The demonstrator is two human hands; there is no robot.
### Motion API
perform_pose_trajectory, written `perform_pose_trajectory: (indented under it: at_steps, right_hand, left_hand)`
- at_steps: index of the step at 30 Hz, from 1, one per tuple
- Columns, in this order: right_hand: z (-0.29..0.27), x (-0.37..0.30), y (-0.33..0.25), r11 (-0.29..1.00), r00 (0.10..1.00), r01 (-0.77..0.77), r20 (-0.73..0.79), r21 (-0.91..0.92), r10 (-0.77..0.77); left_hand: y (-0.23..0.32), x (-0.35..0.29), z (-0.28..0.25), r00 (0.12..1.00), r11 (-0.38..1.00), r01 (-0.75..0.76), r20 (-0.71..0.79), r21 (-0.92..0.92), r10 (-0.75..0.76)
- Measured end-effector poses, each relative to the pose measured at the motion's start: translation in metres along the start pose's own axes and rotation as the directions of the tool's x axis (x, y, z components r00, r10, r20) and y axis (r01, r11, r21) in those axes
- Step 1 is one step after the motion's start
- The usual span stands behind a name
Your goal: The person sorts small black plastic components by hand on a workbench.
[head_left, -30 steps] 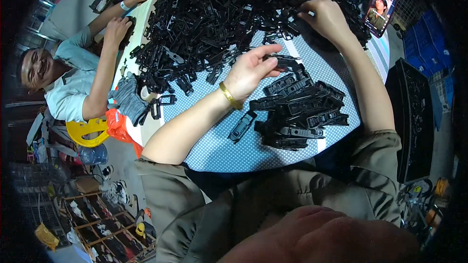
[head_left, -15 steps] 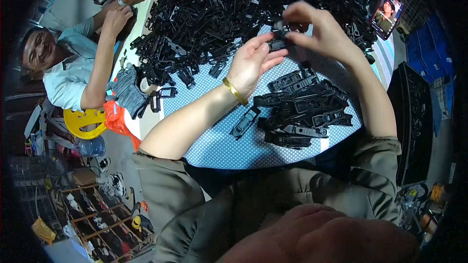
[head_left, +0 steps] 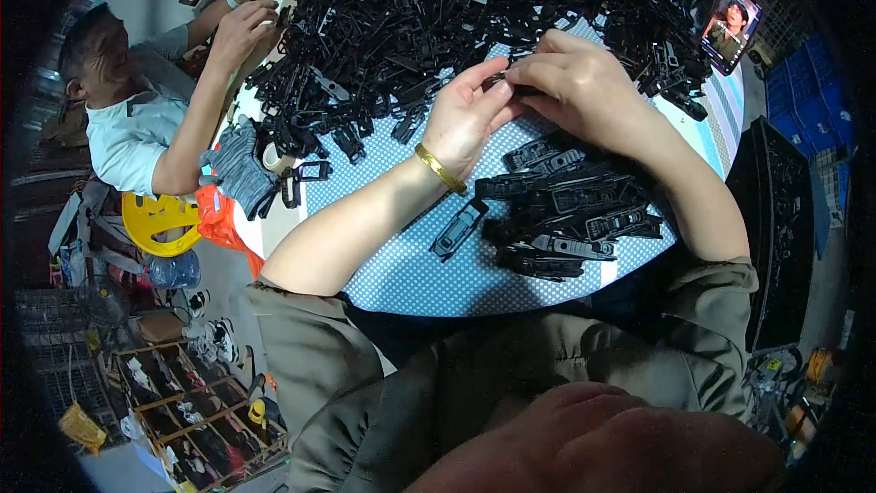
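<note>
My left hand [head_left: 462,120], with a gold bangle at the wrist, is closed on a small black plastic part, mostly hidden by fingers. Against the left fingertips, my right hand [head_left: 584,89] pinches the same part from the other side. Both are raised over the dotted tablecloth [head_left: 392,278]. Just below the right hand lies a pile of elongated black plastic pieces [head_left: 570,201]. One similar black piece [head_left: 459,228] rests by itself left of that pile. Beyond my hands spreads a big heap of black plastic parts [head_left: 392,36].
At left, a co-worker [head_left: 137,141] reaches into the heap. A grey cloth [head_left: 242,169], a tape roll [head_left: 276,157] and an orange bag [head_left: 219,219] sit at the table's left edge. A phone [head_left: 730,26] stands at right, near blue crates [head_left: 803,96].
My right hand has moved in against the left fingertips, and its fingers now cover the part. The co-worker's head has turned toward the heap and their hands have shifted.
</note>
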State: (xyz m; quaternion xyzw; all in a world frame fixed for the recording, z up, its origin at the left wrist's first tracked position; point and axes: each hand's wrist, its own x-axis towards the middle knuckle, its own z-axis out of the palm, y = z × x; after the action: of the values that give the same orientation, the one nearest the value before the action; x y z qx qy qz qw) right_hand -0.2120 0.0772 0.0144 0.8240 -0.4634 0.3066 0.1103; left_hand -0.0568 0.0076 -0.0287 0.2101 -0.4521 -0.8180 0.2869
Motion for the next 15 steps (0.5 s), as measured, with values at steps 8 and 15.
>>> perform_pose_trajectory:
  at_steps: [8, 15]
  right_hand:
    - [-0.002, 0.003, 0.009, 0.644, 0.79, -0.612, 0.372, 0.458, 0.486]
    - [-0.014, 0.007, 0.013, 0.438, 0.675, -0.736, 0.511, 0.516, 0.532]
  left_hand:
    - [0.013, -0.001, -0.003, 0.991, 0.99, -0.12, 0.076, 0.079, 0.114]
    - [0.029, -0.002, -0.002, 0.981, 0.975, -0.134, 0.164, 0.175, 0.106]
